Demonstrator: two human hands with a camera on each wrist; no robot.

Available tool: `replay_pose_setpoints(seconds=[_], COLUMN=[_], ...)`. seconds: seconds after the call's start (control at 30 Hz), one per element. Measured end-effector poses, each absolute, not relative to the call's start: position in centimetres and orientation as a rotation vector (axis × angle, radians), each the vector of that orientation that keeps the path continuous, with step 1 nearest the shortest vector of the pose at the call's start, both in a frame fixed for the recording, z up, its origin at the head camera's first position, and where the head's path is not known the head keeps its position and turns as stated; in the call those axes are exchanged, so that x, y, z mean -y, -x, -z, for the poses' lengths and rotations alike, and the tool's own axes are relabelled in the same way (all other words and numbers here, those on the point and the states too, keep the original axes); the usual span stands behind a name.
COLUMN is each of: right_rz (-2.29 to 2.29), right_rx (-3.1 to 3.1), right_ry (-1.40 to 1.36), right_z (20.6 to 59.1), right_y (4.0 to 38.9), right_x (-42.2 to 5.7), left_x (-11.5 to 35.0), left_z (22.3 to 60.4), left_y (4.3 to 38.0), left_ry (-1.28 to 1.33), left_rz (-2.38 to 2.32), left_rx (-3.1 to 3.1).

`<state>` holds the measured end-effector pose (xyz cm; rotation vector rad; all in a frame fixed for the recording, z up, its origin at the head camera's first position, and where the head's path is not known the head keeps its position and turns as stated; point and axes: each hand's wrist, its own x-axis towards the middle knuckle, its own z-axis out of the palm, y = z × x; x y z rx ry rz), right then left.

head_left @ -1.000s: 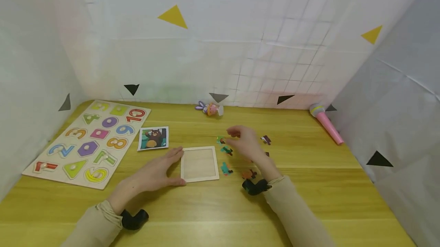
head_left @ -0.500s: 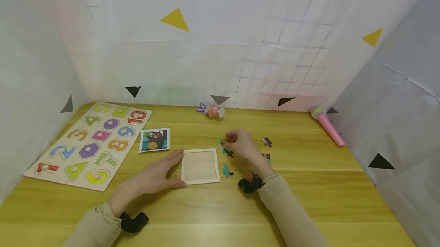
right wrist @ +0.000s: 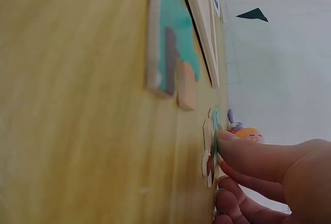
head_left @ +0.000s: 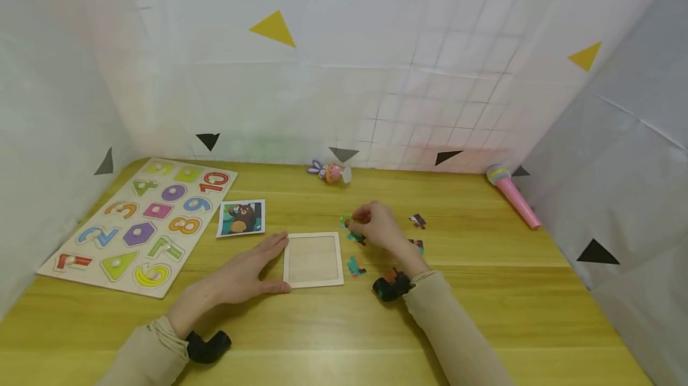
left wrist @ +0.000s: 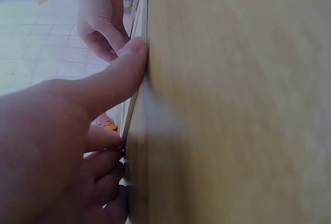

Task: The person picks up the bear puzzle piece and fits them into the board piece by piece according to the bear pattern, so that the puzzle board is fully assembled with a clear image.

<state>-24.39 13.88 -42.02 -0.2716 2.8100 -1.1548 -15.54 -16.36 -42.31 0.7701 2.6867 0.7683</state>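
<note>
My left hand (head_left: 242, 272) rests at the left edge of a square wooden puzzle tray (head_left: 340, 260), with its thumb and forefinger lying at the two left corners. Those fingers are fairly straight. Right of the tray, my right hand (head_left: 378, 230) pinches a teal-and-brown jigsaw piece (right wrist: 215, 123) between thumb and forefinger, low at the table. Just beside it lies a green piece (head_left: 344, 219). Below it is another teal piece (head_left: 355, 266). An orange-brown piece (head_left: 388, 276) is partly covered by the right wrist; a purple piece (head_left: 417, 221) and a dark piece (head_left: 417, 245) lie to the right.
A bear picture card (head_left: 241, 218) lies up and left of the tray. Farther left is a number-and-shape board (head_left: 97, 260). A small rabbit-eared toy (head_left: 330, 172) lies by the back wall, and a pink toy microphone (head_left: 515, 198) at the far right.
My right hand has shifted slightly down and left, and its fingers have closed in on the teal-and-brown piece. My left hand and the tray have stayed in place.
</note>
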Motion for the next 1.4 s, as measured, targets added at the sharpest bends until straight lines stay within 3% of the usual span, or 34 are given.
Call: replay_pose_setpoints(seconds=[0.67,1.4], right_rz=[0.931,0.986], right_rx=[-2.922,-2.895], right_ry=[0.506,0.553], right_z=[42.07,41.65], right_y=[24.54,24.38], right_x=[-14.14,-14.31], left_x=[16.44,16.47], left_z=[42.33,42.46], left_y=[15.53,15.64], left_ry=[-0.775,-0.778], left_rz=[-0.784,-0.772], left_rx=[-2.658,-2.653])
